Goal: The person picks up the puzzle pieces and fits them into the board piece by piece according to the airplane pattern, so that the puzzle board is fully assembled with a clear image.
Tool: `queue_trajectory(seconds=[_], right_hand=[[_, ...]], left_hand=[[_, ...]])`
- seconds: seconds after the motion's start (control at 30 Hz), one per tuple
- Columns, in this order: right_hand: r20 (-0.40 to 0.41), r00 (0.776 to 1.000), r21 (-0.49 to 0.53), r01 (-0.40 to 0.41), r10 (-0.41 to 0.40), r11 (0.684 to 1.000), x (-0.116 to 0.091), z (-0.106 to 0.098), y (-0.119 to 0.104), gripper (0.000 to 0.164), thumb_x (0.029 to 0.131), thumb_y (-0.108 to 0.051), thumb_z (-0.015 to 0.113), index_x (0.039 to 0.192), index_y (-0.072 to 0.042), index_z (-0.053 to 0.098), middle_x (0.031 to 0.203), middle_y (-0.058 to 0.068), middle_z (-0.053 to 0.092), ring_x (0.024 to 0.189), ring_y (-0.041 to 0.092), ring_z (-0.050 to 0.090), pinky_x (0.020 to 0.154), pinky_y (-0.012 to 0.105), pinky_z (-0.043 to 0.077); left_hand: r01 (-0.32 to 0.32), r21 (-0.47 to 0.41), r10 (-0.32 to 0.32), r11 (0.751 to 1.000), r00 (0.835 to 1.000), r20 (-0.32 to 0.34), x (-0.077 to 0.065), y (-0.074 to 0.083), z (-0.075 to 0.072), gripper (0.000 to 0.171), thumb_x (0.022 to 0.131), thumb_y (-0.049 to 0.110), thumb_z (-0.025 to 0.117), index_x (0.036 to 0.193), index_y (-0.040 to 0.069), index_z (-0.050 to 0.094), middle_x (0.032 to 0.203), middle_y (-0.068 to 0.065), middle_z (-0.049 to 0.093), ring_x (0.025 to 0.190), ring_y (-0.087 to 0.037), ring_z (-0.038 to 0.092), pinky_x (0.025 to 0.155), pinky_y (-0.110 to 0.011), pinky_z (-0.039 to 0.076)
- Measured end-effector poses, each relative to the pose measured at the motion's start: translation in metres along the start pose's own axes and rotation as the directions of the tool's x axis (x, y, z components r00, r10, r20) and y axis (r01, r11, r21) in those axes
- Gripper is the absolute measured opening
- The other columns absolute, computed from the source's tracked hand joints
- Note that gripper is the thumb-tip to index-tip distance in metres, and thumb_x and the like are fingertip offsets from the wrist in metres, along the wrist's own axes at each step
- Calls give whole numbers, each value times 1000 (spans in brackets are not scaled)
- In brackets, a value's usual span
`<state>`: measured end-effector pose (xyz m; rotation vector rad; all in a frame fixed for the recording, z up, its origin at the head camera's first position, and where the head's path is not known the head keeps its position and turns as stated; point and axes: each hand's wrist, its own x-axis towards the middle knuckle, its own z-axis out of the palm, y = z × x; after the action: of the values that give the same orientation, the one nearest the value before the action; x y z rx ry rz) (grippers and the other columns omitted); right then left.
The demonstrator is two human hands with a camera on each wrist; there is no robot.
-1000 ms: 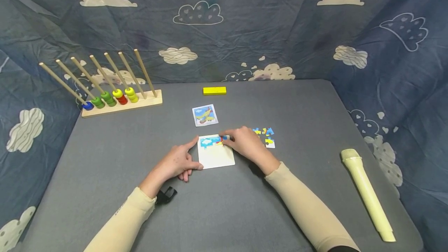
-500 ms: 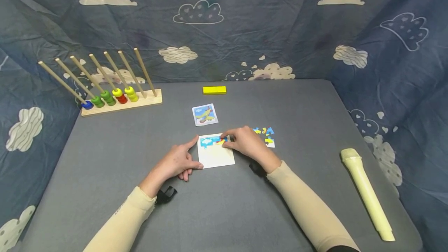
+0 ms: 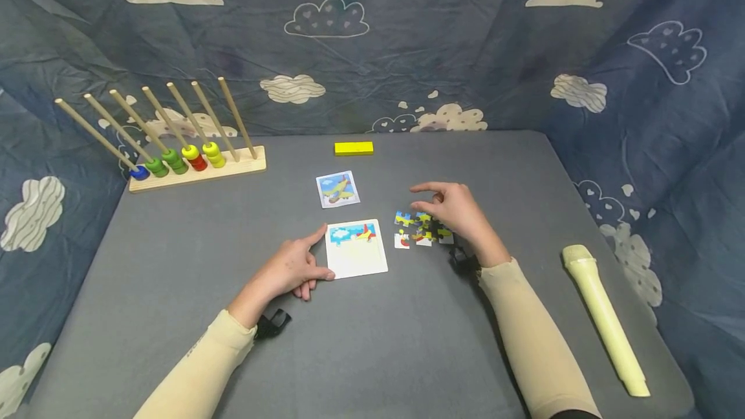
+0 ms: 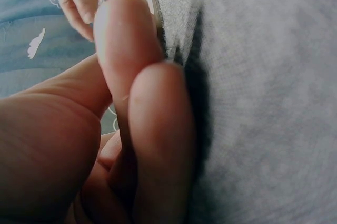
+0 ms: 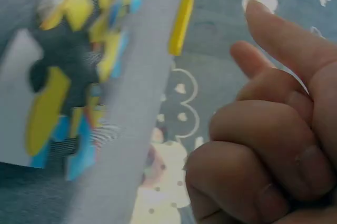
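While the left hand (image 3: pixel 291 266), thumb and forefinger spread wide, touches the white rectangular board (image 3: pixel 357 261), the empty right hand (image 3: pixel 456 212), fingertips slightly parted, has moved from the laid blue-and-red strip (image 3: pixel 347 233) there to the unplaced multicoloured jigsaw pieces (image 3: pixel 402 218).

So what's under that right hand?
Loose puzzle pieces lie on the grey table; from the head camera, the right hand covers part of the spread, hiding whatever is there.

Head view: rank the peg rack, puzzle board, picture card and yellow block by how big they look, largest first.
1. Peg rack, rods included
2. Puzzle board
3. Picture card
4. Yellow block, nearly as wide as the card but much shorter
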<state>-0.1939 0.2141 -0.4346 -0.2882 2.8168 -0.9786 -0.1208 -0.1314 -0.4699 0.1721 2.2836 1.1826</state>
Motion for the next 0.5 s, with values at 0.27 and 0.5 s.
queue_trajectory(seconds=[0.27,0.5], right_hand=[[112,993,-142,-28,45,989,8,19,10,40,90,-36,86,124,-18,76,72,1,63,64,15,51,59,30,41],[99,995,-175,-5,23,985,8,26,13,32,89,-33,88,115,-17,79,81,3,69,70,18,55,64,31,42]], left_hand=[[-5,7,5,1000,1000,-3,-1,0,-1,107,88,23,88,171,23,21,56,-3,64,38,-13,62,42,-32,55],[-11,-1,11,1000,1000,-6,0,-1,-1,108,87,23,89,171,23,21,56,-4,64,38,-13,61,42,-32,55]])
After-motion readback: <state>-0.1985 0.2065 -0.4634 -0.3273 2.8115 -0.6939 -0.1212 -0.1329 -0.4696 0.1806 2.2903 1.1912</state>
